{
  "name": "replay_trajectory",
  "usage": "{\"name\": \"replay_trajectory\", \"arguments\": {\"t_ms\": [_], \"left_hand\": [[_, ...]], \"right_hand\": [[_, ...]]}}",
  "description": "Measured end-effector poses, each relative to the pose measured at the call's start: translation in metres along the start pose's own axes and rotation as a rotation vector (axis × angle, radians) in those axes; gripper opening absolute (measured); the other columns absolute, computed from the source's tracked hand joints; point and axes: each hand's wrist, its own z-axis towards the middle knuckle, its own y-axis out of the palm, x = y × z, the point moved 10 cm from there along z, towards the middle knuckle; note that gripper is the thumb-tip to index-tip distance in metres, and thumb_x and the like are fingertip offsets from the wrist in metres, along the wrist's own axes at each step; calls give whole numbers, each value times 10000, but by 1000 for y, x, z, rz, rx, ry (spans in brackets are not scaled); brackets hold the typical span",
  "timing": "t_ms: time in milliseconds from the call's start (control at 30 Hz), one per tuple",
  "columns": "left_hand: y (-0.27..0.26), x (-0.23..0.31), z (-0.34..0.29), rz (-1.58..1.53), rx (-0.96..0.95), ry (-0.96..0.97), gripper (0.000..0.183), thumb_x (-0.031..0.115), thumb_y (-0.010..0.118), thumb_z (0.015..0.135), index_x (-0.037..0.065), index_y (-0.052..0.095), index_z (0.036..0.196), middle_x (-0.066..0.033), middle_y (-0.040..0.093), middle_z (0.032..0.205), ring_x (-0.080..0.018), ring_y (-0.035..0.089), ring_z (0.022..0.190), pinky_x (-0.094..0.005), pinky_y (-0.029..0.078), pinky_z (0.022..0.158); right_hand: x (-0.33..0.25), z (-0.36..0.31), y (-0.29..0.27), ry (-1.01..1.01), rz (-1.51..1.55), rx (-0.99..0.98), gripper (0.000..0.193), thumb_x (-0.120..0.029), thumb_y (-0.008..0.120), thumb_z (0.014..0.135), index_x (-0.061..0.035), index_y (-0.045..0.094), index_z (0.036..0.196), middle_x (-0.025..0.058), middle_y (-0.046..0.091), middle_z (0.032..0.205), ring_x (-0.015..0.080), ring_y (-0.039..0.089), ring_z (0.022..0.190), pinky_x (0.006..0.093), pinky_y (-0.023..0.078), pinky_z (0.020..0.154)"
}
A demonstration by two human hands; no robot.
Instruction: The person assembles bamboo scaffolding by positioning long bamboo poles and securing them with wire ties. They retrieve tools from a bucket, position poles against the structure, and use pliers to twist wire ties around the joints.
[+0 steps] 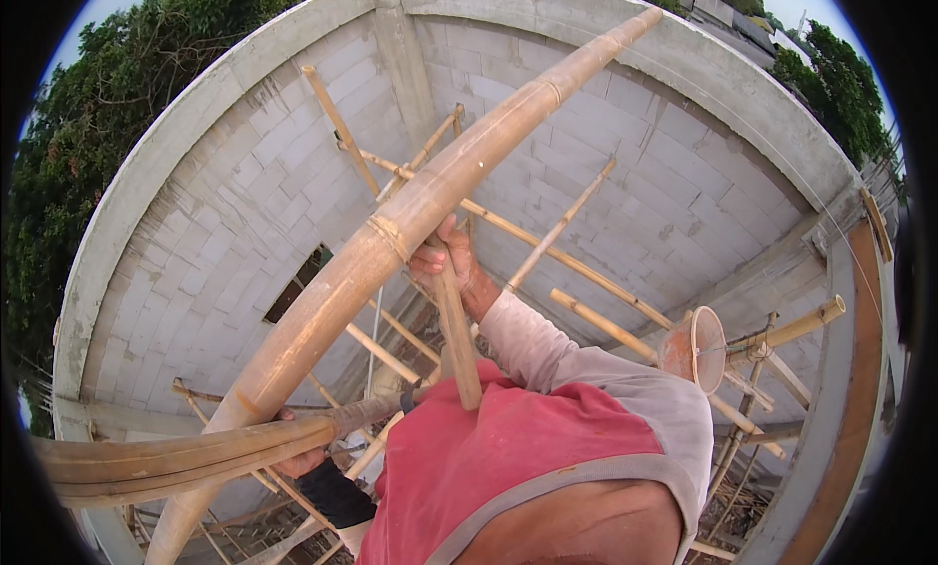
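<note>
My right hand (445,255) is closed around the upper end of a flat wooden stick (455,335), whose lower end comes down in front of my red shirt. Its fingers are right beside the thick bamboo pole (362,262) that slants across the view, close to a node. Lower left, my left hand (299,458) is closed round a second, split-looking bamboo pole (195,456), which crosses in front of the thick one and hides part of the hand. A black cuff covers that wrist.
Thinner bamboo scaffold poles (557,251) criss-cross below. A pale bucket (696,350) hangs by a bamboo end at the right. Grey block walls (225,204) with a concrete top beam (195,96) surround me; a small opening (298,284) pierces the left wall.
</note>
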Motion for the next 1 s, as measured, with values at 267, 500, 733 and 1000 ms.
{"name": "replay_trajectory", "arguments": {"t_ms": [267,500,733,1000], "left_hand": [[16,11,-2,-207,-40,10,535,439,645,930,126,488,1334,-127,614,1057,-253,632,904,-414,558,742],[22,18,-1,-118,-20,12,503,371,635,944,77,477,1320,-121,596,1069,-235,625,904,-368,547,747],[34,25,-4,-105,-86,5,497,321,651,937,55,484,1321,-125,594,1074,-221,606,896,-359,532,771],[15,19,-7,20,-23,179,592,224,624,938,10,377,1431,-166,580,1166,-263,575,977,-441,518,868]], "right_hand": [[1,-2,-1,18,25,24,468,-429,761,846,-88,619,1134,23,654,911,82,500,551,212,437,485],[-1,-3,4,19,-8,16,458,-431,744,862,-81,615,1126,22,645,905,78,495,553,216,428,485],[1,-4,0,25,17,31,442,-429,718,891,-77,605,1133,23,639,914,71,489,555,211,428,486],[-1,-7,0,-16,8,118,548,-431,771,839,-17,608,1159,68,682,909,56,521,527,171,442,443]]}}
